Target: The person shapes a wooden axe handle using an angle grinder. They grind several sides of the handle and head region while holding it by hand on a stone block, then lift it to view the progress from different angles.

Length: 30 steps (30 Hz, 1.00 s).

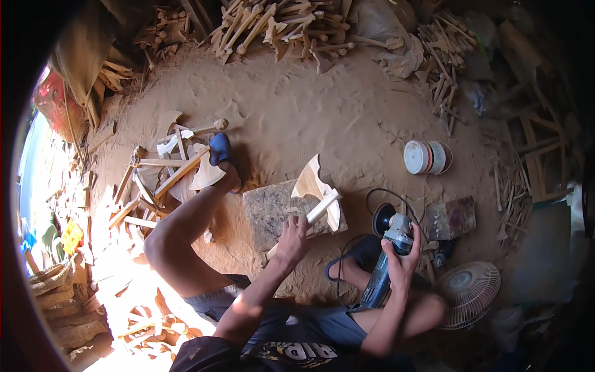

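My left hand [291, 240] is closed around the handle of a pale wooden axe [308, 180], whose broad blade points away from me. The axe lies over a worn, stained wooden block [263, 214] on the ground between my legs. In my right hand [404, 263] is a teal and grey angle grinder [376, 282], gripped near its head. A dark round disc [383, 217] sits at the grinder's far end, apart from the axe and to its right. Whether the disc is spinning cannot be told.
Several wooden axes [207, 170] lie piled beside my left foot. Larger heaps of wooden pieces [279, 25] line the far side. A white bucket [416, 157], a second block [455, 218] and a round fan [469, 291] stand to the right. A black cord [338, 282] runs near the grinder.
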Available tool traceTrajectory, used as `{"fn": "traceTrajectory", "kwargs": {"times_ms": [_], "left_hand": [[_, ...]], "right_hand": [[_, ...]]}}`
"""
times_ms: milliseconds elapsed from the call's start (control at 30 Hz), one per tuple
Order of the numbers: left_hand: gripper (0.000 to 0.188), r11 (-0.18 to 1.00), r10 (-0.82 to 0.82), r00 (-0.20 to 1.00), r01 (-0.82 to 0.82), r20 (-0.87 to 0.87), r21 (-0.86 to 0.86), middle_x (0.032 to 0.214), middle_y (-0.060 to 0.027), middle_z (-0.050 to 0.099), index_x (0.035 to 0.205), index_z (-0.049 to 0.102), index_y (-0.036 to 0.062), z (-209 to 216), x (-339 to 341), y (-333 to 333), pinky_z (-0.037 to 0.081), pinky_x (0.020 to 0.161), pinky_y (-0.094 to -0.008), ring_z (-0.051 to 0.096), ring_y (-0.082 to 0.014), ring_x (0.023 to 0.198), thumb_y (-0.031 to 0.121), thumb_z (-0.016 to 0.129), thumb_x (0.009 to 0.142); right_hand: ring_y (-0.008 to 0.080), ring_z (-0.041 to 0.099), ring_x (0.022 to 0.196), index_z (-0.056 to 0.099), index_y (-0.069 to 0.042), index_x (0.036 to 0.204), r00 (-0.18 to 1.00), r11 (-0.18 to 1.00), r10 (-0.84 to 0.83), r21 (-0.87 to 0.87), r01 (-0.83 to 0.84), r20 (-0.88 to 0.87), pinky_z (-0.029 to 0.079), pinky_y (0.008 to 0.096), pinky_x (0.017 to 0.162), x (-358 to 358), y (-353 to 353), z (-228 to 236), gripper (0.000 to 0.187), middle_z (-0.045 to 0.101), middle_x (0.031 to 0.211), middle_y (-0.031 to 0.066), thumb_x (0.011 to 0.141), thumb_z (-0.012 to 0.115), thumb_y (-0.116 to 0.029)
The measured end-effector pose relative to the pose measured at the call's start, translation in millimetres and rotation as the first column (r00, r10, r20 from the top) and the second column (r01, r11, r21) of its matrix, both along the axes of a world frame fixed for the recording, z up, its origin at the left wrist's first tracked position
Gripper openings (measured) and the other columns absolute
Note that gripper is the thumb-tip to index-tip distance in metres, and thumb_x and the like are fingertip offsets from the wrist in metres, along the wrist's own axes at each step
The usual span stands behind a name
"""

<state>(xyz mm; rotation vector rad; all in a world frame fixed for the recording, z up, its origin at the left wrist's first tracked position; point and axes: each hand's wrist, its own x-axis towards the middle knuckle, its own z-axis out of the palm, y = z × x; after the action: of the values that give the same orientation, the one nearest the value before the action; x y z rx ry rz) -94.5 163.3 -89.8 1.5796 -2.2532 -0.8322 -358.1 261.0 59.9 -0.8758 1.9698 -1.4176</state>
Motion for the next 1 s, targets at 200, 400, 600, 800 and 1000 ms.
{"fn": "traceTrajectory", "kwargs": {"times_ms": [200,400,600,800,1000], "left_hand": [[0.037,0.941,-0.304,0.925,0.328,0.228,-0.076,0.128,-0.0146,0.065,0.134,0.067,0.008,64.8,5.4,-45.4,0.06,0.101,-0.0457,0.061,-0.0365,0.127,0.007,0.06,0.098],[0.036,0.811,-0.562,0.825,0.565,0.065,-0.152,0.129,-0.0098,0.068,0.124,0.079,0.0134,-20.6,43.6,-125.8,0.054,0.109,-0.045,0.06,-0.0313,0.131,0.011,0.065,0.091],[0.041,0.896,-0.394,0.917,0.368,-0.062,-0.246,0.157,-0.0192,0.056,0.127,0.079,0.015,-65.2,47.3,-130.4,0.034,0.127,-0.0583,0.043,-0.0436,0.152,0.025,0.069,0.087],[0.097,0.96,0.076,0.996,-0.087,-0.052,-0.267,0.173,-0.0353,0.025,0.164,0.038,0.001,-83.6,32.5,-118.1,0.024,0.131,-0.061,0.025,-0.0524,0.161,0.054,0.069,0.088],[0.107,0.971,0.058,0.998,-0.058,-0.009,-0.233,0.177,-0.0374,0.017,0.169,0.03,-0.0013,-86.0,35.5,-127.0,0.022,0.132,-0.0577,0.024,-0.0499,0.164,0.054,0.065,0.085]], "right_hand": [[0.0251,0.064,0.124,0.044,-0.004,0.162,0.993,0.993,-0.114,-0.007,0.114,-0.027,0.054,0.0384,0.107,-12.8,9.9,3.0,0.09,0.059,0.146,0.0162,0.085,0.091,-0.007],[0.0284,0.062,0.132,0.046,-0.003,0.161,0.981,0.998,-0.046,-0.044,0.038,-0.189,0.051,0.0422,0.113,-13.2,1.0,-1.2,0.089,0.061,0.148,0.0198,0.085,0.091,-0.011],[0.033,0.075,0.119,0.048,-0.008,0.161,0.879,0.965,0.252,0.169,-0.199,-0.404,0.058,0.0441,0.102,8.7,-7.7,-2.4,0.086,0.071,0.137,0.0242,0.085,0.088,-0.011],[0.0465,0.073,0.118,0.048,-0.017,0.163,0.786,0.847,0.516,0.335,-0.412,-0.339,0.061,0.0525,0.096,38.7,-20.8,-50.8,0.085,0.071,0.138,0.0257,0.086,0.085,-0.018],[0.0496,0.072,0.115,0.048,-0.012,0.161,0.721,0.738,0.636,0.489,-0.466,-0.273,0.061,0.0544,0.094,73.1,-28.8,-81.4,0.084,0.071,0.138,0.0259,0.086,0.086,-0.019]]}}
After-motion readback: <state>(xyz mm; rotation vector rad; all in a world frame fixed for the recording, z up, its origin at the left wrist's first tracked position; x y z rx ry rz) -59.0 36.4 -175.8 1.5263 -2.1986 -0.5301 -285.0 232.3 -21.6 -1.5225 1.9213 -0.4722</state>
